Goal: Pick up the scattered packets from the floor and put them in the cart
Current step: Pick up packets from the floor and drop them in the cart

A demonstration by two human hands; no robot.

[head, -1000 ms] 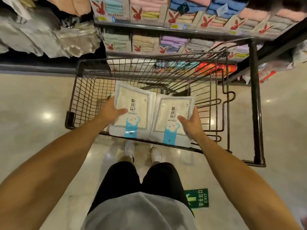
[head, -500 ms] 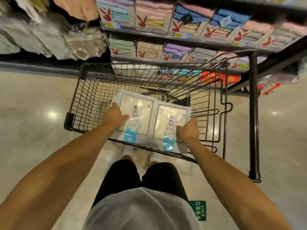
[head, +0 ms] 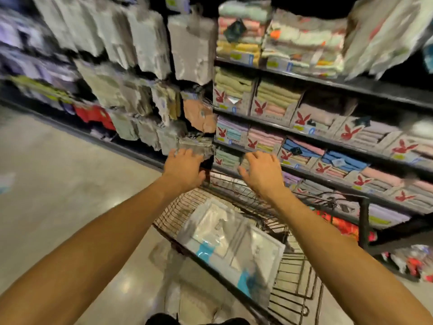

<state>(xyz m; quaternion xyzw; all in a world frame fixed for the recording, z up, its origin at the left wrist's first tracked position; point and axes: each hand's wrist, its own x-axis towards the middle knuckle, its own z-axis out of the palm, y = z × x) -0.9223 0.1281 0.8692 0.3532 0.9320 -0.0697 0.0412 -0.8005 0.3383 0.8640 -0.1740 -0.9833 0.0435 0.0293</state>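
Packets point(head: 218, 231): flat in cart point(head: 173, 214), side by side, lengthwise toward person, blue ends nearest.
Left hand point(head: 184, 168): empty, fingers spread.
Right hand point(head: 260, 174): empty, fingers spread.

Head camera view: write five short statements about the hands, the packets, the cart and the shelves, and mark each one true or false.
1. The two white flat packets with blue print are inside the black wire cart. True.
2. The left hand grips a packet. False: it holds nothing and is raised above the cart with relaxed fingers.
3. The right hand holds nothing. True.
4. The shelves beside the cart carry glass bottles. False: they carry folded towels in boxes with red rabbit logos.
5. Both hands rest on the cart's handle. False: both are up in front of the shelves, touching no part of the cart.
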